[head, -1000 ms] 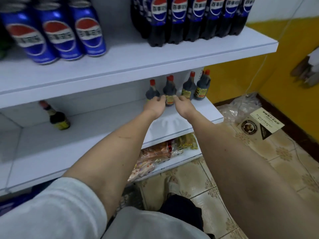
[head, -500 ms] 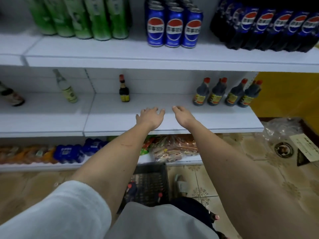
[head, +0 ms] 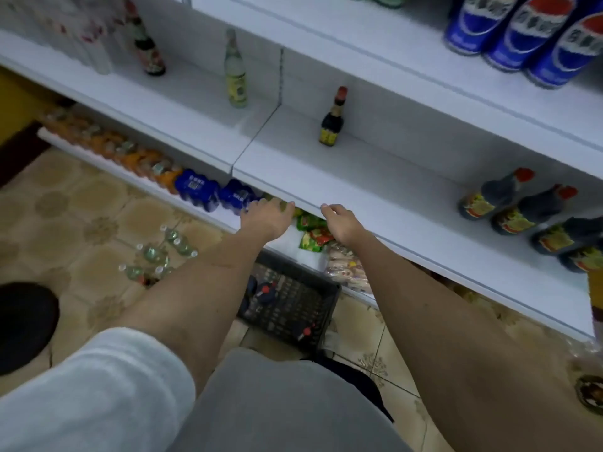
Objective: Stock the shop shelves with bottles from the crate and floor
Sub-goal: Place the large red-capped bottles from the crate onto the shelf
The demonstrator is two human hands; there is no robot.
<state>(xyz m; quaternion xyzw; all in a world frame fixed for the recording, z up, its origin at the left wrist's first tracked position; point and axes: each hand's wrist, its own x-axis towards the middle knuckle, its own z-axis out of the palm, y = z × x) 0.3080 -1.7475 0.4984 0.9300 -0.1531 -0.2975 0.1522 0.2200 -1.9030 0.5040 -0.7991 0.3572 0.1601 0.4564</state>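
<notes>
- Left hand (head: 269, 216) out in front of the middle shelf (head: 326, 187) edge, fingers loosely spread and holding nothing.
- Right hand (head: 342, 223) just beside it, at the same shelf edge, fingers relaxed with a slight curl, also holding nothing.
- Black crate (head: 293, 308) on the floor (head: 81, 203) below both forearms, with a few red-capped dark bottles (head: 266, 293) lying inside.
- Cluster of clear bottles (head: 156, 256) standing on the floor tiles, left of the crate.
- Row of dark sauce bottles with red caps (head: 522, 207) at the right end of the middle shelf, close together.
- One small dark bottle (head: 332, 120) upright near the back of the same shelf, well apart from that row.
- One pale bottle (head: 235, 73) and another dark bottle (head: 146, 44) on the neighbouring section to the left.
- Blue cans (head: 522, 31) on the shelf above.
- Blue packs (head: 197, 189), orange drinks (head: 130, 153) and snack bags (head: 313, 231) along the bottom shelf.
</notes>
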